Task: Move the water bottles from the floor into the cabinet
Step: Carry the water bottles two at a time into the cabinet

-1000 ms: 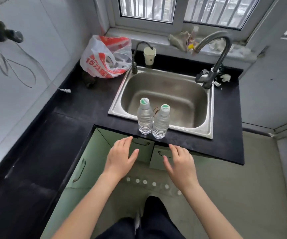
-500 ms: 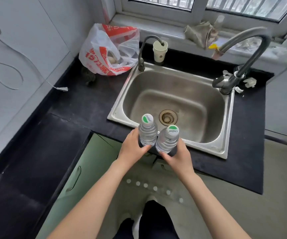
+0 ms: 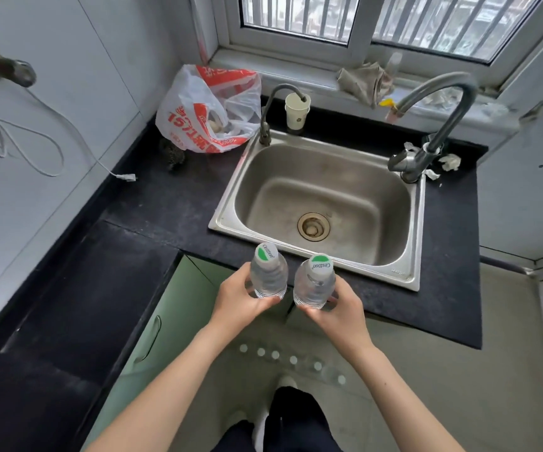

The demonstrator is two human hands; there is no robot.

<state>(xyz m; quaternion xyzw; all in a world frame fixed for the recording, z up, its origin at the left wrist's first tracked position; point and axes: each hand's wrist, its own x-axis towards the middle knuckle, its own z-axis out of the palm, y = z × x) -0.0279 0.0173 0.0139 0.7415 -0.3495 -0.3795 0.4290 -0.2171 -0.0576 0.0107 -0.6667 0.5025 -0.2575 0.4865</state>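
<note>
Seen from above, a person's left hand (image 3: 241,301) and right hand (image 3: 338,313) each hold one clear water bottle, with fingers and thumb curled closely round its lower body. The left bottle (image 3: 268,275) and right bottle (image 3: 316,285) stand upright, long axes vertical, green-and-white caps pointing up, side by side and just apart, rising above the gripping fingers. They sit at the black counter's (image 3: 179,203) front edge, above green cabinet doors (image 3: 172,308); beyond lies a steel sink (image 3: 325,190).

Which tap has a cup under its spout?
The small tap at the sink's left corner; its spout ends in the paper cup. The big tap has none.
</note>
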